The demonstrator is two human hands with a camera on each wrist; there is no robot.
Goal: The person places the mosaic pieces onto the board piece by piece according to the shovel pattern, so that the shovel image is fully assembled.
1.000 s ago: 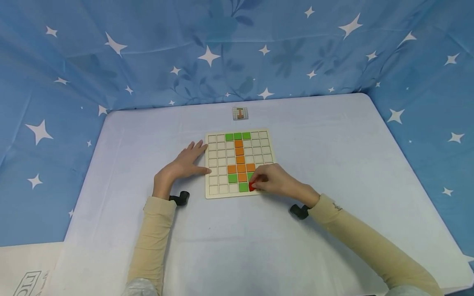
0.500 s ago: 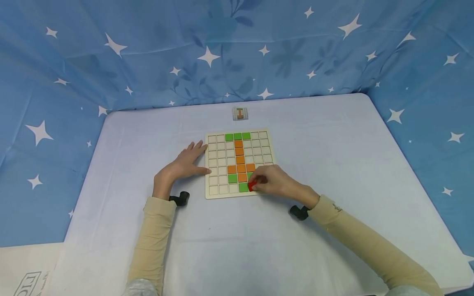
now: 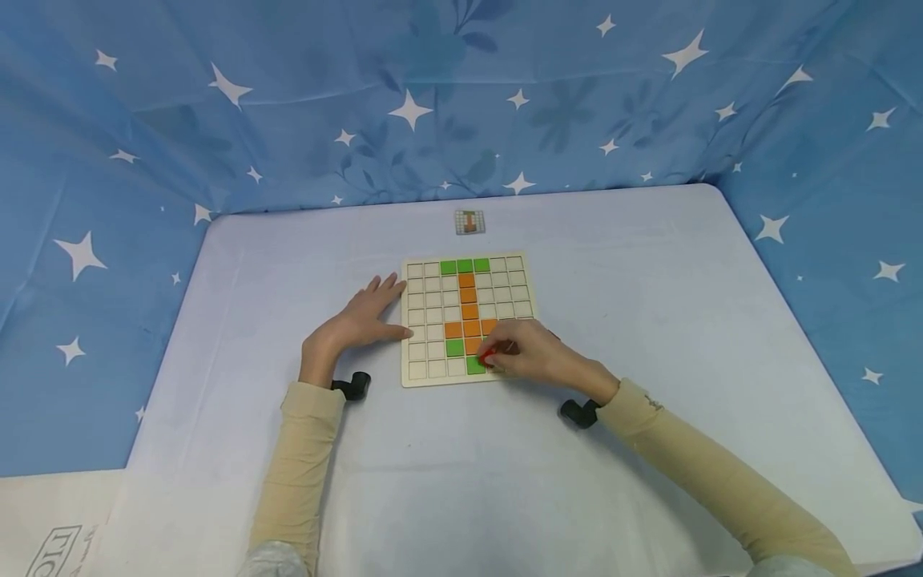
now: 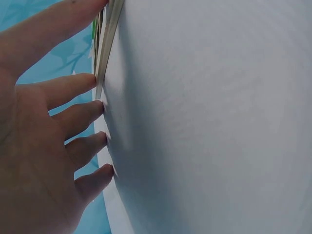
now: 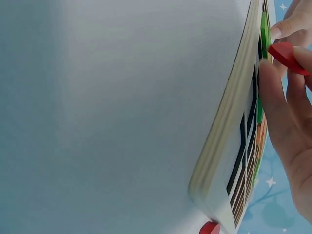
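Note:
A pale wooden grid board (image 3: 425, 381) lies mid-table, with green tiles (image 3: 465, 265) and orange tiles (image 3: 469, 296) set in some of its squares. My left hand (image 3: 364, 316) has its fingers spread, fingertips and thumb at the board's left edge. In the left wrist view, the fingers (image 4: 78, 117) reach the board's side (image 4: 108, 44). Between thumb and fingers, my right hand (image 3: 530, 349) pinches a small red tile (image 5: 287, 56) with a curved edge, over the board's front row beside a green tile (image 3: 475, 365). The hand covers the board's front right corner in the head view.
A small pattern card (image 3: 469, 222) lies behind the board, showing a similar coloured figure on a grid. Another red piece (image 5: 210, 227) sits by the board's corner in the right wrist view. A blue star-patterned curtain (image 3: 461, 120) surrounds the white table (image 3: 649, 280).
My right hand has shifted slightly left with the red tile, which now overlaps the front green tile more. The left hand stays at the board's edge.

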